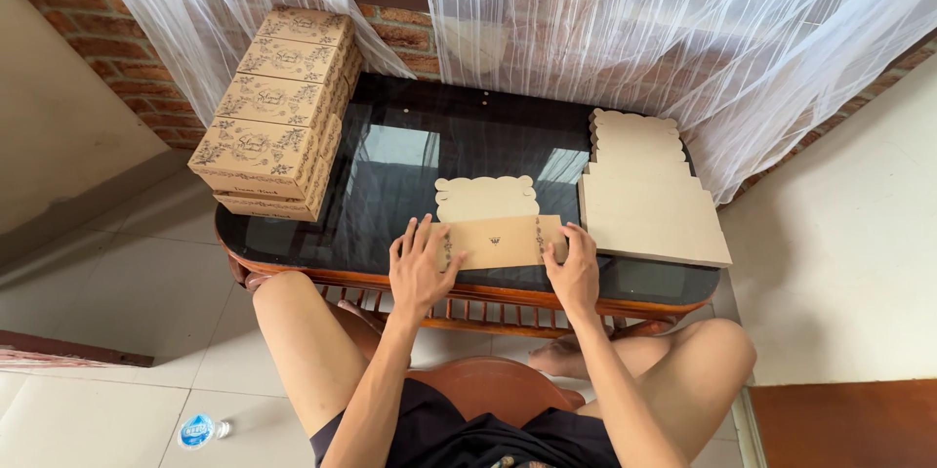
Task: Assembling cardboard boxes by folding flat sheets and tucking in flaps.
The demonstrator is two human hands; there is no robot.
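A flat tan cardboard box blank (493, 224) with a scalloped flap lies on the dark glass table (410, 151) near its front edge. My left hand (422, 268) presses flat on the blank's left end, fingers spread. My right hand (574, 268) rests on its right end, fingers curled over the folded edge. A pile of unfolded blanks (649, 200) lies just right of my right hand.
Several assembled patterned cardboard boxes (278, 112) are stacked at the table's left end. Sheer white curtains (625, 29) hang behind the table against a brick wall. A plastic bottle (200, 431) lies on the tiled floor at lower left. My knees flank the wooden table frame.
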